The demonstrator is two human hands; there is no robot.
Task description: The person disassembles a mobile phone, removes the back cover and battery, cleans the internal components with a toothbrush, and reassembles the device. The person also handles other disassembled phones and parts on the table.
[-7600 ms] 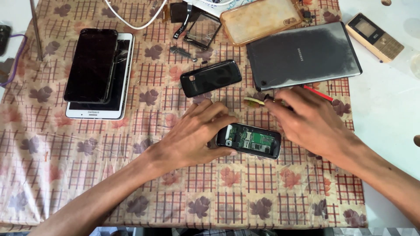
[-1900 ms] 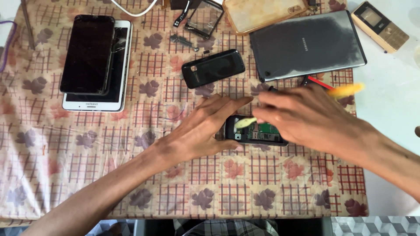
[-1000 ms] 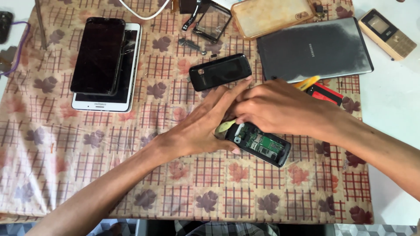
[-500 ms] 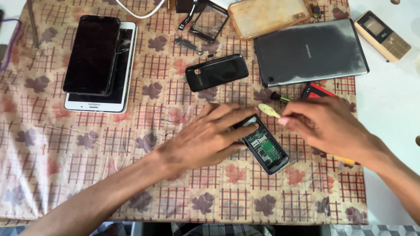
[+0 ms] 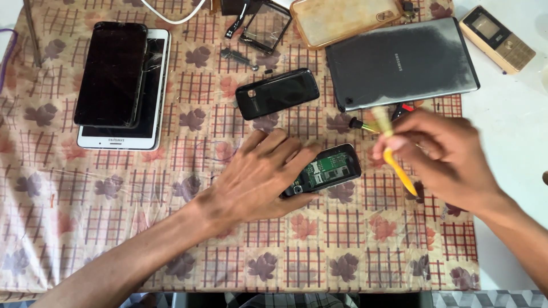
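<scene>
On the patterned cloth (image 5: pixel 68 228), mid-table, the left hand (image 5: pixel 260 177) lies flat and spread wide, palm down, fingers (image 5: pixel 285 148) fanned over the near end of the open phone (image 5: pixel 328 169). That phone sits face down with its back off, green board showing, tilted, its far end poking out from under the fingertips. Right of the phone, and clear of it, the right hand (image 5: pixel 442 154) is blurred but closed around a yellow tool (image 5: pixel 397 162); the tool runs slantwise through the grip, pale tip up toward the tablet, other end pointing down at the cloth. Whether the tool touches anything, I cannot tell.

Just above the phone, a black back cover (image 5: pixel 277 93) lies by itself, camera hole at its left end. Up and right of the phone, the grey tablet (image 5: pixel 402 63) lies flat, and a small dark screwdriver tip (image 5: pixel 357 123) peeks out between the tablet and the right hand, with a bit of red (image 5: pixel 406 107) beside it. Above the tablet's left corner, a clear amber case (image 5: pixel 342 20). Left of that, a loose cracked screen (image 5: pixel 265 25), with a small metal part (image 5: pixel 237 57) below it. Far right of the tablet, off the cloth on the white table (image 5: pixel 514 131), a gold keypad phone (image 5: pixel 498 39). Well left of the open phone, a dark phone (image 5: pixel 111 74) is stacked on a white tablet (image 5: pixel 151 122) with cracked glass. A white cable (image 5: pixel 171 14) loops at the top edge.
</scene>
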